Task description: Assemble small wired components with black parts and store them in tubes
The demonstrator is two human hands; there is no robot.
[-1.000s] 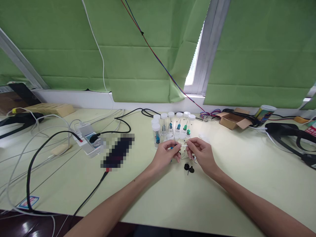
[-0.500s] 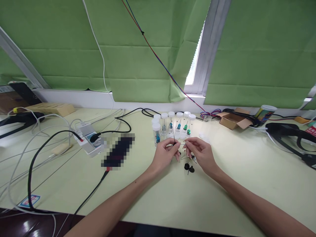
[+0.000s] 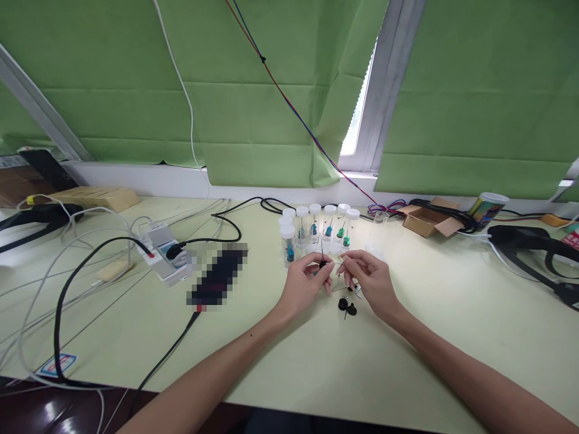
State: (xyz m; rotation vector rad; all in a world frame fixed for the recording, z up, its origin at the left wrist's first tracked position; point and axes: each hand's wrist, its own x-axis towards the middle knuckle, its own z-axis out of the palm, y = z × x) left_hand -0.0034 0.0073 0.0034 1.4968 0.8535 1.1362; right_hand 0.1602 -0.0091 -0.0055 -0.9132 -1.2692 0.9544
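My left hand (image 3: pixel 302 286) pinches a small black part (image 3: pixel 322 263) with a thin dark rod standing up from it. Close by on the right, my right hand (image 3: pixel 371 282) has its thumb and fingertips closed on a thin pale rod (image 3: pixel 338 263) that points toward the black part. Whether the two touch is too small to tell. Below the hands lie round black pieces (image 3: pixel 342 304) and some small metal bits (image 3: pixel 358 292), partly covered by my right fingers. Behind the hands stand several clear vials (image 3: pixel 288 248) with white caps, holding blue or green pieces with thin stems.
A pixelated dark device (image 3: pixel 219 274) with a black cable lies left of my hands, near a white power strip (image 3: pixel 163 256) and tangled cables. An opened cardboard box (image 3: pixel 420 224), a printed can (image 3: pixel 487 210) and a black headset-like frame (image 3: pixel 534 250) are at the right.
The black part and its rod have tilted slightly and shifted a little to the right in my left hand. Both hands stay nearly in place; the view has shifted slightly.
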